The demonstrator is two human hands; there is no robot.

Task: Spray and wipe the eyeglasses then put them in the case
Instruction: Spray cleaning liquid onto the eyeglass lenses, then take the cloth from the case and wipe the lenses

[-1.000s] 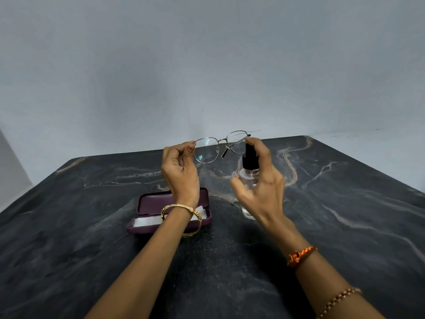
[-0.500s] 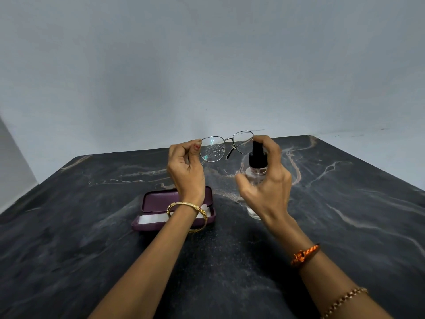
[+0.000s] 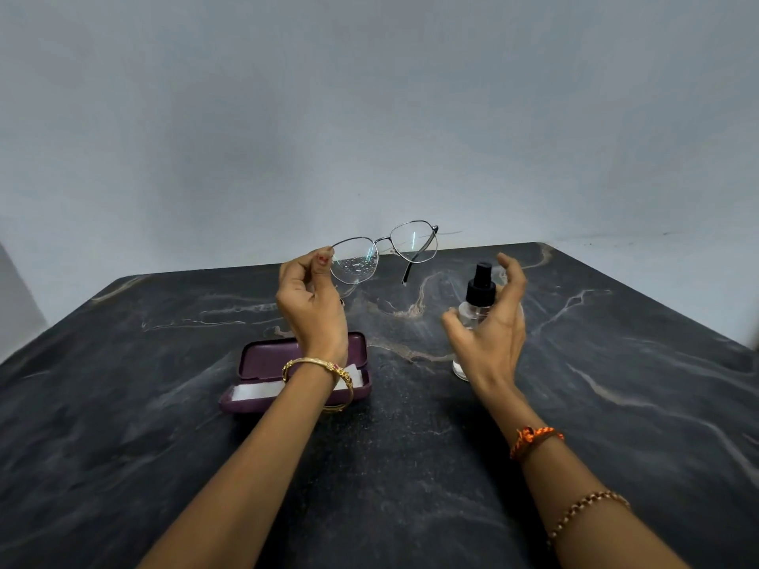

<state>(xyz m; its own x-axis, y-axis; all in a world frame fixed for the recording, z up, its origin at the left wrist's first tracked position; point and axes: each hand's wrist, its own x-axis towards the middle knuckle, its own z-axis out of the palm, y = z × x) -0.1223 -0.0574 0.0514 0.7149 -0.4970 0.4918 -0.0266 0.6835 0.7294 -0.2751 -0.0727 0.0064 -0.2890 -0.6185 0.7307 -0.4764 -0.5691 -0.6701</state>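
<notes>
One lens of the glasses is wet w/ droplets, pinched in left hand; right hand, fingers loose, sets bottle down; wipe & case left.

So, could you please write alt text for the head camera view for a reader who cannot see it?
A person's left hand holds up wire-framed eyeglasses, one lens beaded with droplets, while the right hand, fingers spread, is at a clear spray bottle with a black nozzle. An open purple case with a white cloth inside lies on the dark marble table.
</notes>
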